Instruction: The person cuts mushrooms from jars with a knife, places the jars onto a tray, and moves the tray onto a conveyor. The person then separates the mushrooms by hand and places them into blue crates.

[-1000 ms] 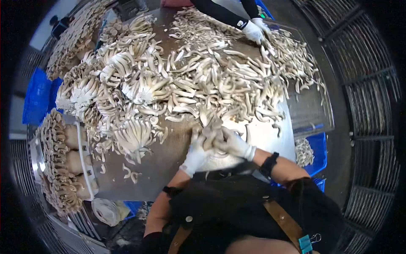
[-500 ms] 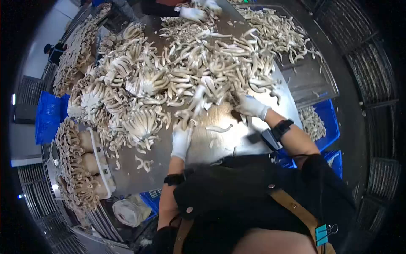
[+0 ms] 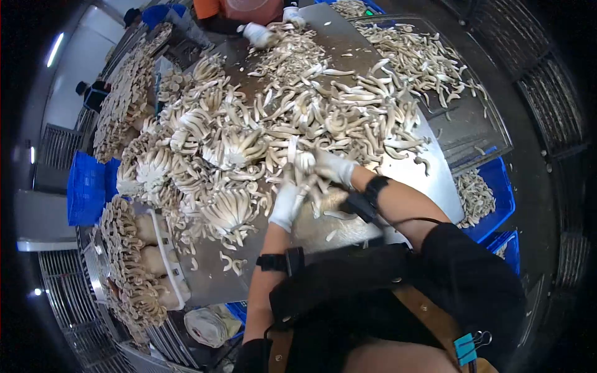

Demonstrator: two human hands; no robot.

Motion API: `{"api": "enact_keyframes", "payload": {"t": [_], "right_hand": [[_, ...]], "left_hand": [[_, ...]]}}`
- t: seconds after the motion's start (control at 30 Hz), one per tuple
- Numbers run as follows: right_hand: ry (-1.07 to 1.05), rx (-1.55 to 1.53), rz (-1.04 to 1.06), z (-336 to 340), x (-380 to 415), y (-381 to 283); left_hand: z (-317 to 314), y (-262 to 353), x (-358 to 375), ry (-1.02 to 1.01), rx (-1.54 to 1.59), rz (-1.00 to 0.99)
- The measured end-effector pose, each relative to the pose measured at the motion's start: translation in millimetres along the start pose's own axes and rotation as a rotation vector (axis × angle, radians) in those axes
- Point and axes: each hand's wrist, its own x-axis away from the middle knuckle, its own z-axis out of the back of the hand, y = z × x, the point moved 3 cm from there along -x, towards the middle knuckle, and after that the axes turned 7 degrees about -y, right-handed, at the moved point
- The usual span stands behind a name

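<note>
My left hand (image 3: pixel 287 202), in a white glove, is closed around a small bunch of pale, long-stemmed mushrooms (image 3: pixel 304 161) at the near edge of a large heap. My right hand (image 3: pixel 336 168), gloved too, has come up against the same bunch from the right with its fingers bent onto it. Motion blur and overlapping stems hide the fingertips. Loose mushrooms (image 3: pixel 339 214) lie on the metal table just below my hands. Clumps still joined at the base, such as a fan-shaped cluster (image 3: pixel 227 209), lie to the left.
Mushroom blocks in a white crate (image 3: pixel 177 280) stand at the left. A blue crate (image 3: pixel 87 189) is beyond them. At right, a blue bin (image 3: pixel 491 208) holds mushrooms beside a metal tray (image 3: pixel 479 133) of single stems. Across the table, another person's gloved hands (image 3: pixel 258 35) work at small pieces.
My right hand has moved left, and both hands now meet at the bunch. The camera view has shifted a little. The other person's hands have drawn apart.
</note>
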Motion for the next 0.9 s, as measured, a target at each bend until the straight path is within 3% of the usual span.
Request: {"api": "enact_keyframes", "payload": {"t": [0.07, 0.1, 0.17, 0.2, 0.23, 0.3, 0.33, 0.4, 0.43, 0.47, 0.5, 0.57, 0.6, 0.67, 0.7, 0.73, 0.8, 0.83, 0.9], "right_hand": [[0.021, 0.253, 0.065, -5.6, 34.5, -25.7], [-0.148, -0.198, -0.082, 5.7, 54.9, -38.2], [-0.223, -0.790, -0.170, 19.8, 81.5, -38.5], [0.003, -0.851, -0.188, 11.7, 75.8, -14.9], [0.001, -0.758, -0.176, 15.5, 82.4, -33.0], [-0.021, -0.285, 0.025, 8.7, 74.6, -20.3], [0.012, -0.236, -0.042, 18.1, 77.6, -27.7], [0.177, -0.116, -0.072, 40.6, 84.8, -46.9], [0.258, -0.348, -0.149, 47.4, 90.4, -55.9], [0.260, -0.189, -0.114, 49.2, 88.1, -43.5], [0.271, -0.029, -0.082, 51.1, 86.0, -31.7], [0.217, 0.316, -0.270, 63.4, 90.9, -59.1], [0.222, 0.318, -0.268, 71.5, 93.0, -75.7], [0.339, 0.252, -0.180, 78.8, 103.3, -97.9], [0.280, 0.405, -0.158, 83.3, 88.0, -60.2], [0.409, 0.459, 0.010, 84.5, 87.8, -46.9], [0.468, 0.546, 0.199, 89.7, 92.3, -43.8], [0.462, 0.542, 0.204, 85.2, 94.4, -50.5], [0.323, 0.920, -0.028, 66.7, 99.7, -68.5]], "left_hand": [[-4.7, -32.2, -11.4, -0.302, 0.340, -0.073], [3.6, -15.8, 0.7, -0.330, 0.362, 0.072], [9.3, -26.3, 5.4, -0.230, 0.432, 0.068], [5.8, -29.5, 6.1, -0.186, 0.456, 0.054], [2.7, -26.7, 7.7, -0.141, 0.480, 0.039], [-12.8, -20.3, 9.8, -0.331, 0.247, 0.135], [-15.6, -18.0, 10.3, -0.338, 0.249, 0.135], [-7.8, -14.2, 14.3, -0.095, 0.479, -0.010], [-0.6, -48.3, 9.2, -0.100, 0.581, -0.072], [-1.4, -47.8, 10.2, -0.099, 0.581, -0.070], [1.1, -40.0, 12.5, 0.004, 0.180, -0.304], [5.2, -52.6, 7.5, 0.005, 0.082, -0.299], [7.2, -58.0, 5.3, 0.006, 0.033, -0.298], [19.7, -66.5, 7.3, 0.065, -0.203, -0.130], [21.6, -59.7, 17.1, 0.056, -0.307, -0.075], [21.9, -35.8, 22.7, 0.072, -0.261, 0.091], [24.7, -70.7, 10.3, 0.074, -0.361, -0.034], [23.2, -47.3, 22.3, 0.027, -0.420, -0.041], [10.3, -16.1, 46.6, 0.045, -0.504, -0.122]]}}
